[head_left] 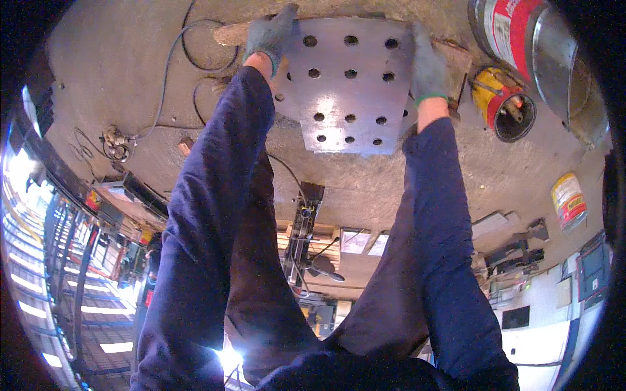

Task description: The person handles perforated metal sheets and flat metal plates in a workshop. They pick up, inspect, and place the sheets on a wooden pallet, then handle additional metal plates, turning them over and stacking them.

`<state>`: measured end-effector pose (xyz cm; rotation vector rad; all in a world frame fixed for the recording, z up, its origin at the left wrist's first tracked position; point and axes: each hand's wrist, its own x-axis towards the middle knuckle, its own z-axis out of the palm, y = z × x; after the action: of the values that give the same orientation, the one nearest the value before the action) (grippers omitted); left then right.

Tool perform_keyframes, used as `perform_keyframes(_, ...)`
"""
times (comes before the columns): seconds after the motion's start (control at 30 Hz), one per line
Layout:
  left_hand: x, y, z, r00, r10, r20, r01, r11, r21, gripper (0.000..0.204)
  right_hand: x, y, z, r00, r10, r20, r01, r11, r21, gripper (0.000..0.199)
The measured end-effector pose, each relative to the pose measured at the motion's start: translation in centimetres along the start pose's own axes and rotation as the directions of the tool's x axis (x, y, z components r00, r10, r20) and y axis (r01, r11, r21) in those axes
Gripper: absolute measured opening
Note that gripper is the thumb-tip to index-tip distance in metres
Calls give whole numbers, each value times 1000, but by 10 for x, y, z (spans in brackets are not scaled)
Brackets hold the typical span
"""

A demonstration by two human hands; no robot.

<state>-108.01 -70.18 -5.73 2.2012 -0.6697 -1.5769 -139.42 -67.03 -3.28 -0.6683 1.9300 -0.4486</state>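
A square steel plate [349,91] drilled with several round holes lies at the top centre, resting on wooden blocks [229,32] over the concrete floor. My left hand [272,36], in a grey-green glove, grips the plate's left edge. My right hand [427,65], gloved the same, grips the plate's right edge. Both dark blue sleeves reach up to it from the lower edge.
An open yellow and red can [505,104] with tools stands right of the plate; a large red and silver drum [528,39] lies behind it. Another yellow can [568,199] sits farther right. Black cables [176,72] and a small power tool [116,144] lie left.
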Motion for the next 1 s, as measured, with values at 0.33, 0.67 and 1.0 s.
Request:
perform_keyframes(0.33, -36, 20, 8, 977, 143, -159, -90, 949, 302, 37, -21, -11, -25, 986, -163, 33, 160, 984, 78, 63)
perform_keyframes(0.67, -129, 12, -34, 905, 152, -397, -73, 976, 206, 46, -87, -46, -18, 942, -323, 91, 325, 946, -7, 49)
perform_keyframes(1.0, -162, -93, -92, 954, -42, -296, 147, 929, 341, 71, -125, -122, -17, 881, -463, 97, 464, 806, -367, 65)
